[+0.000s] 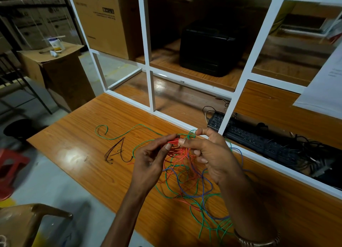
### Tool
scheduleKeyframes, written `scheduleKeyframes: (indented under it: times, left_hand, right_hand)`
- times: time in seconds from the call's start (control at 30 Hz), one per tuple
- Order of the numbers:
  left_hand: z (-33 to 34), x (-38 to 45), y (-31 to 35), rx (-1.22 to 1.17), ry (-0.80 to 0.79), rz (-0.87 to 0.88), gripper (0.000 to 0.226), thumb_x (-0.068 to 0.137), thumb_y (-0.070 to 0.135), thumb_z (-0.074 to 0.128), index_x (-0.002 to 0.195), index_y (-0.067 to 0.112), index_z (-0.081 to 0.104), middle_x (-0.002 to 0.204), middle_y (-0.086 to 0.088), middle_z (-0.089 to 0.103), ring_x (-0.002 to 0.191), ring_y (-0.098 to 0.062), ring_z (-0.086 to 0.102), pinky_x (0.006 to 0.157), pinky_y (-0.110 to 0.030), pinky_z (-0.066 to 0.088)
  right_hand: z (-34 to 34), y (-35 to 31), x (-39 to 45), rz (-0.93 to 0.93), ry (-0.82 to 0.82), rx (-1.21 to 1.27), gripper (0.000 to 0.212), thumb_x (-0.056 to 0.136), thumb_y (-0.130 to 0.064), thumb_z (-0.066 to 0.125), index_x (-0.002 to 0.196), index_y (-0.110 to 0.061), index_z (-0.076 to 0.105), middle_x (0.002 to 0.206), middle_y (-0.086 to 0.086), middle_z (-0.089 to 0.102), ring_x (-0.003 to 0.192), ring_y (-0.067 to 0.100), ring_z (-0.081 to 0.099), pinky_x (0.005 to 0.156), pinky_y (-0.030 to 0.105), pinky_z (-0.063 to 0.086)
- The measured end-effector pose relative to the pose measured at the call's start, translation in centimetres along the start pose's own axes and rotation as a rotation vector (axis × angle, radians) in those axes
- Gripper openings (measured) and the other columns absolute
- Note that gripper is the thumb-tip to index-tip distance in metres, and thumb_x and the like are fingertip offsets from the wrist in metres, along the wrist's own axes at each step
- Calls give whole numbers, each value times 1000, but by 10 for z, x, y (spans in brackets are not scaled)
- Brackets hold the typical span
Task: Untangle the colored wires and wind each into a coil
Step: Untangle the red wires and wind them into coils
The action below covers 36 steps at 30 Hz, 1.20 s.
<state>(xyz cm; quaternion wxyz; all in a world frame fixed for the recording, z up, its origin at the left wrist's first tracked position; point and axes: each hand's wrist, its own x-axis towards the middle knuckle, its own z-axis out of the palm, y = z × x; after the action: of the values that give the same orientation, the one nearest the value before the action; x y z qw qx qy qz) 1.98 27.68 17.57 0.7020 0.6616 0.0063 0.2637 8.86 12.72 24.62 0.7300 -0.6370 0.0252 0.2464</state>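
A tangle of red, green and blue wires [187,180] lies on the wooden table [92,128], partly lifted. My left hand [148,161] and my right hand [209,154] meet above it, both pinching a small bundle of red wire loops [174,145] between thumbs and fingers. One green wire [118,135] runs off to the left and ends in a curl. A separate dark brown wire [118,150] lies folded on the table left of my hands. The lower part of the tangle is hidden behind my right forearm.
A white-framed glass partition [151,91] stands behind the table. A black keyboard [246,134] and dark cables lie behind it at right. Cardboard boxes [61,76] stand at left, a red stool [9,165] and a wooden chair [27,220] at the near left.
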Motion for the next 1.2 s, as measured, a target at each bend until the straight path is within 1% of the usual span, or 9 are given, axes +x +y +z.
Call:
scheduleKeyframes:
  times: [0.07, 0.13, 0.2, 0.3, 0.5, 0.7, 0.9, 1.03, 1.2]
  left_hand:
    - [0, 0, 0, -10, 5, -6, 29, 99, -3, 60, 120, 10, 74, 120, -2, 78, 117, -20, 72, 96, -28, 56]
    - [0, 1, 0, -30, 18, -16, 29, 99, -4, 60, 120, 10, 74, 119, -2, 78, 116, -19, 72, 95, -27, 56]
    - [0, 2, 1, -30, 21, -18, 29, 99, -4, 60, 121, 9, 73, 119, -1, 78, 115, -17, 72, 94, -25, 55]
    - [-2, 4, -1, -17, 17, -16, 28, 99, -4, 60, 121, 6, 74, 119, -3, 78, 116, -19, 72, 95, -25, 55]
    - [-4, 3, -3, 7, -8, 9, 29, 98, -5, 61, 120, 9, 75, 119, -4, 78, 115, -21, 73, 94, -28, 56]
    - [-5, 3, -5, 21, -18, 5, 28, 99, -3, 61, 121, 7, 75, 119, -5, 78, 115, -23, 73, 93, -30, 57]
    - [-5, 4, -6, 0, -10, -12, 27, 99, -2, 61, 122, 4, 74, 119, -6, 78, 115, -22, 73, 93, -28, 55]
    - [-4, 3, -5, 5, -26, 7, 27, 98, 0, 62, 121, 8, 74, 120, -5, 78, 116, -22, 72, 95, -29, 56]
    - [-6, 2, -8, 45, -56, 27, 27, 100, 1, 62, 121, 13, 75, 121, -5, 77, 119, -25, 71, 99, -35, 56]
  right_hand:
    - [2, 0, -1, -12, 0, 24, 47, 77, -1, 84, 107, -17, 53, 81, 9, 61, 48, 6, 38, 35, 18, 25]
    - [5, 0, -3, -34, -5, 68, 44, 79, 2, 81, 106, -16, 50, 73, 4, 66, 44, 3, 38, 34, 16, 25]
    - [8, -3, -8, -49, -21, 98, 43, 82, 5, 78, 105, -16, 48, 69, 0, 69, 40, 0, 42, 34, 14, 27]
    - [10, -7, -13, -50, -43, 122, 41, 84, 9, 74, 106, -13, 47, 69, 2, 70, 37, 1, 49, 33, 13, 31]
    - [6, -5, -9, -26, -31, 14, 43, 82, 4, 79, 106, -16, 49, 73, 0, 73, 39, 0, 45, 34, 14, 30]
    - [4, -2, -6, -21, -25, 37, 42, 82, 2, 79, 106, -16, 49, 77, 3, 71, 40, 0, 45, 33, 15, 29]
    - [4, -2, -6, -35, -37, 63, 42, 83, 3, 78, 107, -16, 48, 70, -2, 72, 41, 1, 43, 34, 15, 26]
    - [1, -3, -2, -3, -33, 8, 42, 82, 3, 79, 107, -16, 50, 65, -3, 67, 38, 0, 46, 33, 16, 28]
    - [-4, 3, 9, 45, -4, -55, 44, 78, -2, 83, 106, -17, 53, 65, 1, 51, 39, 3, 34, 33, 18, 22]
